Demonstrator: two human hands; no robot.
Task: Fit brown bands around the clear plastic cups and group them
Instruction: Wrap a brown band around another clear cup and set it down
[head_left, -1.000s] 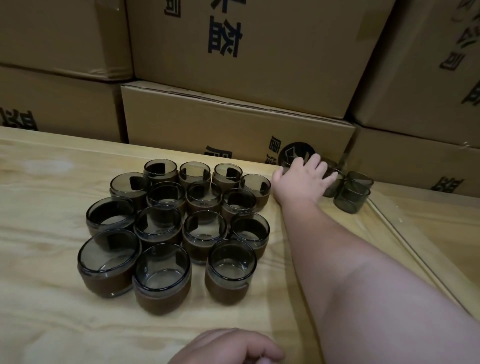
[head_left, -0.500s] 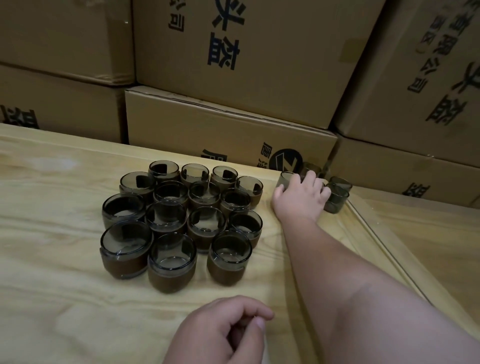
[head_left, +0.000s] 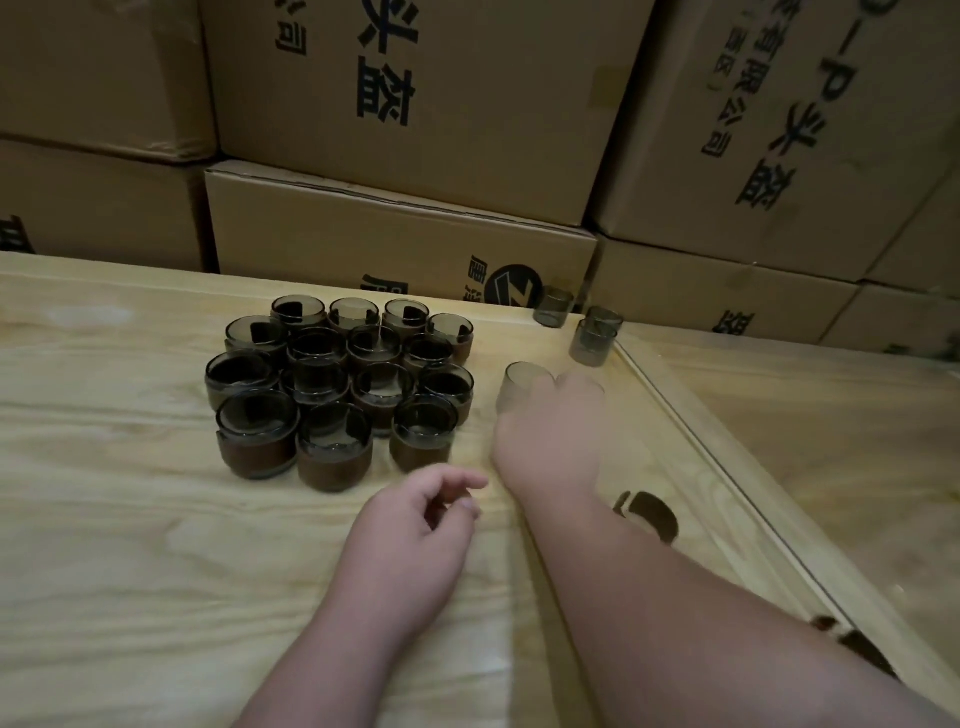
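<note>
Several clear smoky cups with brown bands (head_left: 343, 384) stand bunched together on the wooden table (head_left: 130, 545). My right hand (head_left: 550, 426) grips a bare clear cup (head_left: 519, 382) just right of the group; the hand is blurred with motion. My left hand (head_left: 415, 525) hovers above the table in front of the group, fingers loosely curled, holding nothing. Three more bare cups stand at the back right: one (head_left: 555, 306) against the boxes and a stacked pair (head_left: 595, 338) beside it.
Stacked cardboard boxes (head_left: 405, 249) form a wall right behind the table. A raised wooden rim (head_left: 691, 415) runs diagonally along the table's right side, with a second wooden surface (head_left: 831, 415) beyond it. Dark brown pieces (head_left: 649, 514) lie near my right forearm.
My right hand took a bare cup from the back right and pulled it toward me, beside the group. My left hand rose further into view. The view shifted.
</note>
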